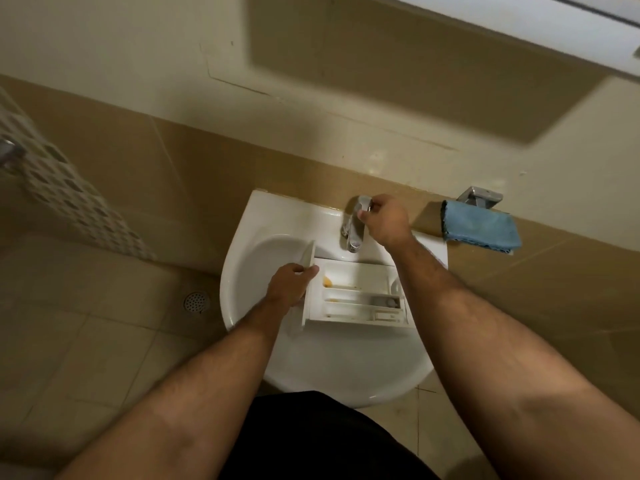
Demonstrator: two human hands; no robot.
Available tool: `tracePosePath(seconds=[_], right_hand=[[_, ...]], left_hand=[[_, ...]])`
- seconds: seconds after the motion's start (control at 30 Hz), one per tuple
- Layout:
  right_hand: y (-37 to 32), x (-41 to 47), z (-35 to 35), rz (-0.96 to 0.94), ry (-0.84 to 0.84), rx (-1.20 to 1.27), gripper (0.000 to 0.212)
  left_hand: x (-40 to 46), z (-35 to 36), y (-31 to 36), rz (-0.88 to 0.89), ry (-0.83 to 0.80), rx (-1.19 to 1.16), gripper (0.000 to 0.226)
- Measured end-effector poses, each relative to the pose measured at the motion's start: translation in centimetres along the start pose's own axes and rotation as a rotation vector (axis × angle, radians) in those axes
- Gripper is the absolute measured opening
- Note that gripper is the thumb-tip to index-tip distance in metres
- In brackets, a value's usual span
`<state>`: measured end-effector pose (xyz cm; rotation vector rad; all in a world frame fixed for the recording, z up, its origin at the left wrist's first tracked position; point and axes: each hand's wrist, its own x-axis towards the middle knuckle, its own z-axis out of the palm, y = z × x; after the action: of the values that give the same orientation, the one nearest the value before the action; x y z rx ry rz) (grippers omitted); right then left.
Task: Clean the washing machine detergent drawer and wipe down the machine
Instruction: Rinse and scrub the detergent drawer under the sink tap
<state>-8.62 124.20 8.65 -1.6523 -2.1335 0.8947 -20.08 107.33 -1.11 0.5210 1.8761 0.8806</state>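
The left hand point(289, 284) grips the front panel of the detergent drawer point(356, 294), holding it over the bowl of the sink point(249, 271), open side up, with yellowish residue in its compartments. The right hand point(384, 220) is up at the tap point(353, 225), fingers curled round its lever. No water is visible at the spout.

The risk: a hard turn of that lever could send a jet into the shallow compartments and splash over the rim onto the floor. One-handed, a wet plastic drawer could also twist loose and knock the basin.

Room is tight: the drawer's far end sits just under the spout, close to the sink's right rim. The bowl's left half is open. A blue cloth point(481, 226) hangs on the wall, right of the tap.
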Motion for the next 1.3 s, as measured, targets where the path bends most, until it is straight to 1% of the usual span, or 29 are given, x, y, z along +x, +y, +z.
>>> tracePosePath(seconds=[0.07, 0.17, 0.27, 0.33, 0.5, 0.63, 0.73, 0.8, 0.83, 0.9, 0.93, 0.97, 1.0, 1.03, 1.07, 1.1, 1.17, 1.23, 1.3], right_hand=[[0.3, 0.4, -0.1, -0.008, -0.035, -0.001, 0.022], [0.7, 0.7, -0.1, -0.048, -0.065, -0.039, 0.024], [1.2, 1.0, 0.1, -0.047, -0.077, -0.001, 0.029], [1.4, 1.2, 0.3, -0.046, -0.085, 0.009, 0.032], [1.9, 1.6, 0.3, -0.086, -0.108, -0.012, 0.027], [2.4, 1.7, 0.7, -0.081, -0.121, 0.05, 0.035], [2.3, 1.4, 0.5, -0.076, -0.134, 0.079, 0.036], [2.4, 1.0, 0.3, -0.076, -0.151, 0.141, 0.033], [2.5, 0.5, 0.3, -0.057, -0.137, 0.211, 0.03], [3.4, -0.9, 1.2, 0.053, -0.047, 0.374, 0.025], [4.1, -2.1, 1.9, 0.127, 0.007, 0.416, 0.021], [5.0, -3.4, 2.7, 0.182, 0.048, 0.385, 0.02], [5.8, -4.7, 3.4, 0.189, 0.053, 0.297, 0.022], [6.5, -6.0, 4.1, 0.162, 0.015, 0.155, 0.026], [7.1, -7.2, 4.9, 0.087, -0.04, 0.004, 0.03], [7.5, -8.1, 5.7, -0.028, -0.099, -0.153, 0.036], [7.3, -9.2, 6.8, -0.213, -0.176, -0.425, 0.047], [7.0, -9.5, 7.4, -0.292, -0.205, -0.546, 0.059], [6.6, -9.3, 6.9, -0.366, -0.203, -0.599, 0.062]], left_hand=[[0.0, 0.1, -0.1, 0.006, 0.007, -0.002, 0.032], [0.0, 0.1, -0.1, 0.004, 0.024, -0.03, 0.04], [-0.3, 0.2, -0.1, 0.003, 0.042, -0.036, 0.045], [-0.4, 0.3, -0.2, 0.01, 0.059, -0.026, 0.045], [-0.5, 0.4, -0.3, 0.03, 0.069, -0.012, 0.046], [-0.5, 0.5, -0.4, 0.038, 0.072, -0.002, 0.045], [-0.5, 0.5, -0.4, 0.037, 0.062, -0.011, 0.045], [-0.4, 0.5, -0.4, 0.033, 0.054, -0.013, 0.046], [-0.5, 0.4, -0.5, 0.031, 0.048, -0.012, 0.046], [-0.5, 0.3, -0.5, 0.03, 0.034, -0.007, 0.049], [-0.5, 0.2, -0.6, 0.033, 0.029, -0.003, 0.051], [-0.5, 0.1, -0.6, 0.039, 0.022, 0.004, 0.051], [-0.5, 0.0, -0.7, 0.051, 0.011, 0.015, 0.049], [-0.5, -0.1, -0.6, 0.062, -0.002, 0.033, 0.047], [-0.5, -0.1, -0.6, 0.078, -0.013, 0.055, 0.046], [-0.6, -0.1, -0.6, 0.094, -0.018, 0.078, 0.044], [-0.8, -0.1, -0.6, 0.132, -0.012, 0.122, 0.041], [-1.1, 0.0, -0.5, 0.147, -0.01, 0.1, 0.035], [-1.8, 0.2, 0.1, 0.105, -0.034, -0.01, 0.03]])
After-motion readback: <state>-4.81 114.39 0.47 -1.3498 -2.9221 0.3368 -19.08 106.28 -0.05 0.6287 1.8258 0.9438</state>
